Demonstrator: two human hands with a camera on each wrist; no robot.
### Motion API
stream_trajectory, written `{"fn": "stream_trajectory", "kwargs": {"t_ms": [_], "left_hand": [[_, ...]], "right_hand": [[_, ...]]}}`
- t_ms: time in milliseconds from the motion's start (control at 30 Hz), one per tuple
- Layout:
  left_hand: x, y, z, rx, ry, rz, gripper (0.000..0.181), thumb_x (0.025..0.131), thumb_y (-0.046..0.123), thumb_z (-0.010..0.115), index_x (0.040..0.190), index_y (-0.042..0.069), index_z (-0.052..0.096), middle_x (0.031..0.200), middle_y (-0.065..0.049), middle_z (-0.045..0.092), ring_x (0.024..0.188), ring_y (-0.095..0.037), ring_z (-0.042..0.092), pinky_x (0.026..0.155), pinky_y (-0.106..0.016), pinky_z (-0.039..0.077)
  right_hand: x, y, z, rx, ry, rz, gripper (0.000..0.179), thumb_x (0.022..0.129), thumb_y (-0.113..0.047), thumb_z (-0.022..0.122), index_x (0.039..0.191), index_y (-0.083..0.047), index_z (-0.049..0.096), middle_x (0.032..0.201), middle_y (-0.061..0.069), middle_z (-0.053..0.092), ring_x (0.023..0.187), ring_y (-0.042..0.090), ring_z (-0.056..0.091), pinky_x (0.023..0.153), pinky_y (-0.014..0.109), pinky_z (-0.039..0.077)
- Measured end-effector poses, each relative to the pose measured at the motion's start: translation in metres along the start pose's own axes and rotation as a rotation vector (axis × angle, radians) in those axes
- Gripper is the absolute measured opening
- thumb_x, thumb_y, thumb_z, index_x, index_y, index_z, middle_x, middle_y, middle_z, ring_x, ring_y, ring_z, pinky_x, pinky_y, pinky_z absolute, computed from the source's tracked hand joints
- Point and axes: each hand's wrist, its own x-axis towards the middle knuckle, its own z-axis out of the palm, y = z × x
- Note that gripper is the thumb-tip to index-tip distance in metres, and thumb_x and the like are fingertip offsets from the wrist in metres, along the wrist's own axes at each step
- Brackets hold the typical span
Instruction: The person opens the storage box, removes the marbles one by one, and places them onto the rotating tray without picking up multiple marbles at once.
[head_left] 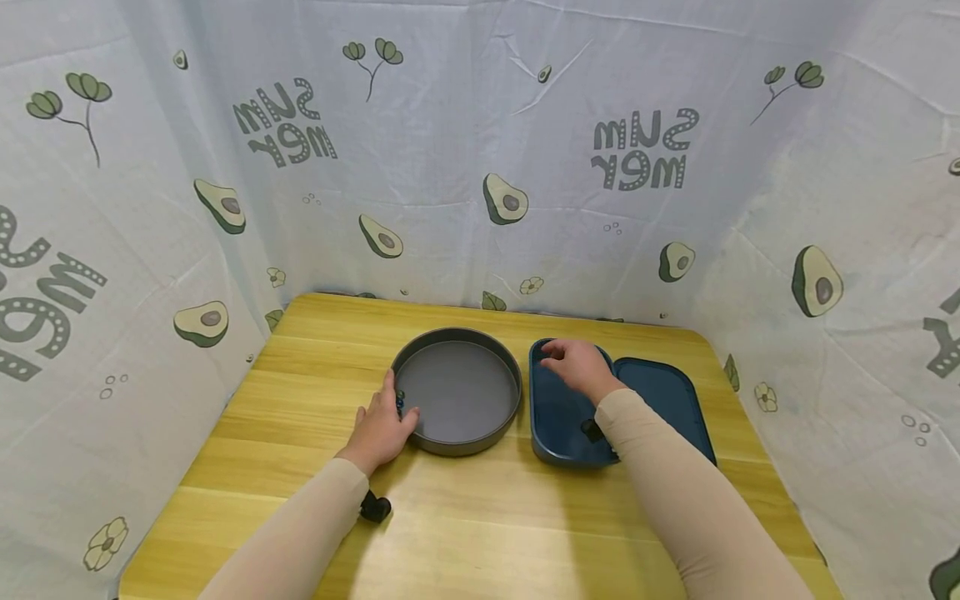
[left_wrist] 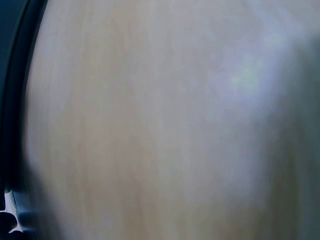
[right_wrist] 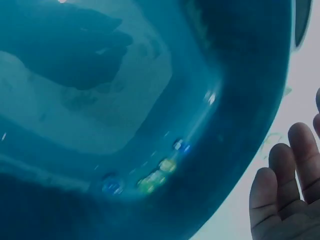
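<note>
A round grey pan (head_left: 457, 392) sits on the table, with several small dark-blue marbles (head_left: 400, 402) at its left inner wall. My left hand (head_left: 381, 429) rests at that side of the rim, its fingers spread and its thumb over the edge. Right of the pan stands a deep blue rectangular box (head_left: 558, 408). Above its far end is my right hand (head_left: 579, 367), fingers loosely bent and nothing between them. In the right wrist view, several glass marbles (right_wrist: 156, 180), some blue and some yellow-green, lie in a corner of the box; the fingers (right_wrist: 287, 175) extend beside its rim.
A blue lid (head_left: 667, 400) lies against the right side of the box, partly behind my right forearm. The wooden table (head_left: 480, 517) is bordered by a hanging white cloth (head_left: 450, 150) printed with avocados. Mostly blurred table surface shows in the left wrist view.
</note>
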Motion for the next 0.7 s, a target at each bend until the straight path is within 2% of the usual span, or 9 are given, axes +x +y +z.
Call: {"fn": "stream_trajectory", "kwargs": {"t_ms": [100, 200, 300, 400, 533, 700], "left_hand": [[0.000, 0.001, 0.000, -0.003, -0.007, -0.001, 0.096, 0.106, 0.047, 0.054, 0.170, 0.012, -0.008, 0.172, -0.026, 0.025, 0.159, -0.045, 0.027, 0.126, -0.075, 0.006], [0.000, 0.001, -0.001, -0.005, -0.007, -0.001, 0.096, 0.106, 0.046, 0.054, 0.170, 0.012, -0.008, 0.171, -0.027, 0.026, 0.159, -0.045, 0.027, 0.126, -0.075, 0.006], [0.000, 0.002, -0.002, 0.003, -0.006, -0.002, 0.096, 0.106, 0.046, 0.054, 0.170, 0.012, -0.008, 0.171, -0.027, 0.027, 0.159, -0.045, 0.028, 0.126, -0.075, 0.007], [-0.001, 0.003, -0.003, 0.006, -0.008, 0.002, 0.095, 0.106, 0.046, 0.054, 0.170, 0.012, -0.008, 0.171, -0.027, 0.027, 0.159, -0.046, 0.027, 0.126, -0.075, 0.007], [-0.001, 0.003, -0.003, 0.003, -0.005, 0.007, 0.095, 0.106, 0.045, 0.054, 0.170, 0.011, -0.007, 0.171, -0.028, 0.027, 0.158, -0.046, 0.028, 0.125, -0.076, 0.008], [0.000, 0.001, -0.002, -0.002, -0.008, 0.007, 0.096, 0.106, 0.046, 0.054, 0.170, 0.012, -0.008, 0.171, -0.027, 0.027, 0.159, -0.045, 0.027, 0.125, -0.075, 0.008]], "right_hand": [[-0.002, 0.009, -0.003, -0.044, -0.055, 0.012, 0.038, 0.104, -0.023, 0.067, 0.138, -0.007, 0.069, 0.131, 0.017, 0.072, 0.119, 0.036, 0.068, 0.100, 0.051, 0.058], [-0.005, 0.014, -0.003, -0.116, -0.191, -0.016, 0.031, 0.100, -0.021, 0.073, 0.127, -0.006, 0.075, 0.126, 0.015, 0.075, 0.114, 0.033, 0.071, 0.099, 0.050, 0.058], [-0.008, 0.016, 0.002, -0.179, -0.341, -0.056, 0.022, 0.094, -0.019, 0.080, 0.113, -0.008, 0.080, 0.114, 0.008, 0.078, 0.104, 0.025, 0.072, 0.094, 0.045, 0.060], [-0.014, 0.014, 0.010, -0.223, -0.435, -0.094, 0.017, 0.089, -0.020, 0.085, 0.103, -0.012, 0.080, 0.103, 0.001, 0.077, 0.093, 0.016, 0.069, 0.088, 0.039, 0.060], [-0.022, 0.007, 0.020, -0.263, -0.480, -0.114, 0.017, 0.084, -0.019, 0.089, 0.093, -0.014, 0.075, 0.091, -0.003, 0.071, 0.082, 0.013, 0.061, 0.079, 0.033, 0.056], [-0.026, 0.000, 0.028, -0.318, -0.477, -0.143, 0.019, 0.082, -0.019, 0.090, 0.086, -0.015, 0.072, 0.084, -0.005, 0.066, 0.076, 0.013, 0.056, 0.073, 0.031, 0.052]]}}
